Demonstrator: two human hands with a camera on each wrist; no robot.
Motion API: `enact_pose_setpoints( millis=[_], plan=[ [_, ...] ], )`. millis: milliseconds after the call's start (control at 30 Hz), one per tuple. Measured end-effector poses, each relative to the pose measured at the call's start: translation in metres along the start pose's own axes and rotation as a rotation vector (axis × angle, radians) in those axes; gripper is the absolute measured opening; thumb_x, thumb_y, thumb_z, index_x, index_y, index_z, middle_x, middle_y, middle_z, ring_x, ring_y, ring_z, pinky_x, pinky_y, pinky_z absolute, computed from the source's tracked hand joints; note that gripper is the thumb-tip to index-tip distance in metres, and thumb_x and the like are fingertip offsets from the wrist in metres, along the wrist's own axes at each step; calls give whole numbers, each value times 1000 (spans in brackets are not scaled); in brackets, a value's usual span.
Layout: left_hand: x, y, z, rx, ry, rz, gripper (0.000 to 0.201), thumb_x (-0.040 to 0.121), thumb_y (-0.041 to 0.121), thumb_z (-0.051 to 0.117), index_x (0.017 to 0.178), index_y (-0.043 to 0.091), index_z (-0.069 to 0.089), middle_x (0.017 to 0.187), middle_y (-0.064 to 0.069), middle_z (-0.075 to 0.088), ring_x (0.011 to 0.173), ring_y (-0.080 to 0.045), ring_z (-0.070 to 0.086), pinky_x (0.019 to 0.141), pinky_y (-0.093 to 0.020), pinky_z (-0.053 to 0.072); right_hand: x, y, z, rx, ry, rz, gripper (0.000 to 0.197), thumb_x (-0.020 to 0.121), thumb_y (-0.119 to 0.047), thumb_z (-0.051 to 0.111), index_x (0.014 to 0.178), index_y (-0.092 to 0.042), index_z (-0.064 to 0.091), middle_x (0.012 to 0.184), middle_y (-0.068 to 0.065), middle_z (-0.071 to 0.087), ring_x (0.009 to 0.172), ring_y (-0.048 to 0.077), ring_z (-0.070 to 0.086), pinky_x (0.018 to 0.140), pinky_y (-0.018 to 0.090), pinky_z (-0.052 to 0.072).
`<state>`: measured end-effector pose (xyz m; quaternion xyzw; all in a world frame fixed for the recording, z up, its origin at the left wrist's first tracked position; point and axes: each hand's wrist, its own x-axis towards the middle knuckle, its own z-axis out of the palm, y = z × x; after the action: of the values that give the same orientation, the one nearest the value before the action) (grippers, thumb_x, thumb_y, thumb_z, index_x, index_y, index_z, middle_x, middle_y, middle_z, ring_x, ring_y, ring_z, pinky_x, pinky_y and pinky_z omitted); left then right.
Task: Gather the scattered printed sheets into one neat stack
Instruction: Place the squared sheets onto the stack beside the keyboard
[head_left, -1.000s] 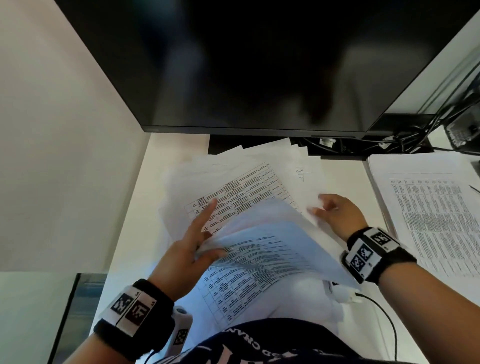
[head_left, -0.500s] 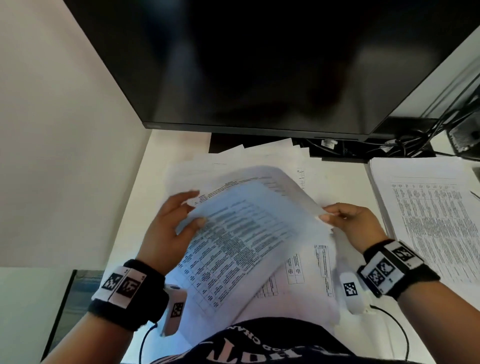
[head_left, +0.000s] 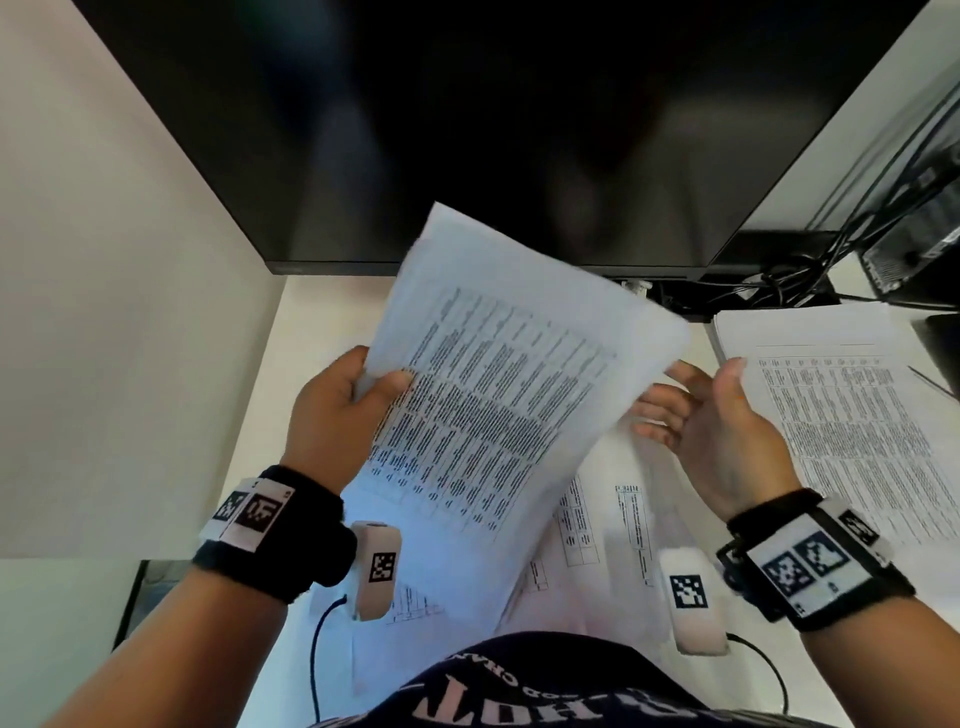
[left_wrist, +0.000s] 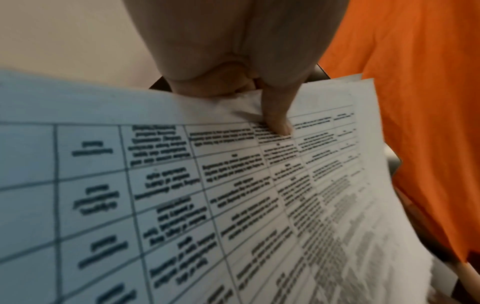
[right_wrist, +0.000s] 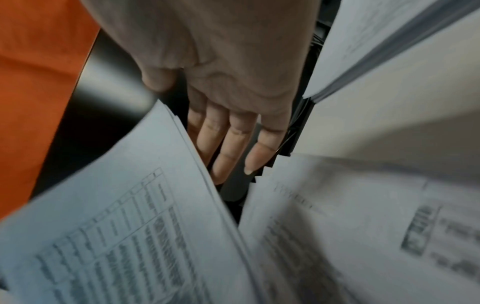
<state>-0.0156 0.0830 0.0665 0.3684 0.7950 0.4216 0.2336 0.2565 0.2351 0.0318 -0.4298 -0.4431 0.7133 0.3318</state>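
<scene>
Left hand: the left hand (head_left: 337, 415) sits left of centre in the head view, gripping the left edge of a lifted bundle of printed sheets (head_left: 498, 405); the thumb lies on the printed face, the fingers are curled behind. In the left wrist view the thumb (left_wrist: 279, 115) presses onto the table print and wrinkles the paper just beside it.
Left wristband: a black wristband (head_left: 270, 530) with square coded tags, lower left of the frame, with a small white tagged camera unit (head_left: 376, 569) hanging beside it.
Held sheets: the bundle is raised off the desk and tilted, its top corner reaching up over the lower edge of the dark monitor (head_left: 467, 130) at mid-frame.
Sheets on desk: more loose sheets (head_left: 597, 525) lie spread on the white desk (head_left: 311, 322) under the bundle, lower centre of the frame.
Right hand: the right hand (head_left: 722, 436) is right of centre, palm turned toward the bundle, fingers straight and spread, holding nothing; the fingertips are at the bundle's right edge, and contact cannot be told. The right wrist view shows the straight fingers (right_wrist: 233, 144) just beside the paper's edge.
Right stack: a separate pile of printed pages (head_left: 852, 426) lies flat at the right edge of the frame.
Cables: dark cables (head_left: 789, 286) are tangled in the upper right, behind that pile.
</scene>
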Motion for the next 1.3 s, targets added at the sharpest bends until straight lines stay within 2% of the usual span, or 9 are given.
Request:
enact_pose_setpoints(
  millis=[133,233,333,433,533,833,967,1100,1300],
  plan=[
    [-4,11,8,-178,96,36,11,93,19,57,101,27,59,90,10,68,80,-4,62,73,-26,51,-12,-7,34,-329,-101,-100,33,97,-19,48,129,-17,52,109,3,68,105,18,63,93,38,49],
    [-12,25,15,-301,179,139,26,95,7,52,109,28,43,94,11,63,79,5,60,69,-19,48,-20,-20,56,-455,-32,-312,37,98,-16,42,135,-18,45,127,-7,59,119,8,54,105,37,41],
    [-22,41,17,-456,213,294,53,95,-9,42,133,23,22,111,8,64,102,-1,61,88,-18,48,-29,-40,71,-456,92,-553,29,100,-7,37,129,-9,44,106,-5,60,93,-9,53,90,7,40],
    [-27,45,21,-406,222,388,56,93,-15,38,140,8,16,125,18,47,115,12,48,96,-9,38,-38,-46,79,-438,146,-691,22,100,-3,36,119,-8,44,96,6,57,76,-5,46,76,-1,35],
    [-31,38,29,-390,216,311,46,96,-8,38,134,14,24,119,23,42,105,24,45,88,0,37,-37,-34,81,-397,96,-636,30,99,-4,39,124,-21,37,110,-30,55,101,-21,48,86,-1,35],
    [-23,11,54,-387,75,7,36,102,16,39,114,49,33,108,35,47,94,29,47,87,-6,38,-19,1,69,-536,93,-313,29,100,-17,41,127,-27,43,105,-20,56,89,-20,51,73,-6,36],
    [-18,3,58,-416,96,-99,34,100,24,42,133,32,42,123,18,58,115,-3,54,107,-37,39,-15,-4,59,-526,166,-339,16,98,-13,44,112,-22,46,91,-18,56,76,-20,51,64,-2,36],
    [-23,12,61,-448,91,-86,28,101,18,42,125,31,48,112,20,64,102,10,58,96,-25,45,-15,-10,40,-513,183,-293,15,98,-19,46,113,-22,46,95,-17,58,85,-11,51,68,2,37],
    [-40,26,81,-316,-40,-129,31,100,24,44,130,21,43,123,12,59,114,-11,56,99,-33,42,-28,-5,5,-629,133,-168,9,98,-18,46,105,-20,51,77,-16,53,69,-5,47,65,16,37]
  ],
)
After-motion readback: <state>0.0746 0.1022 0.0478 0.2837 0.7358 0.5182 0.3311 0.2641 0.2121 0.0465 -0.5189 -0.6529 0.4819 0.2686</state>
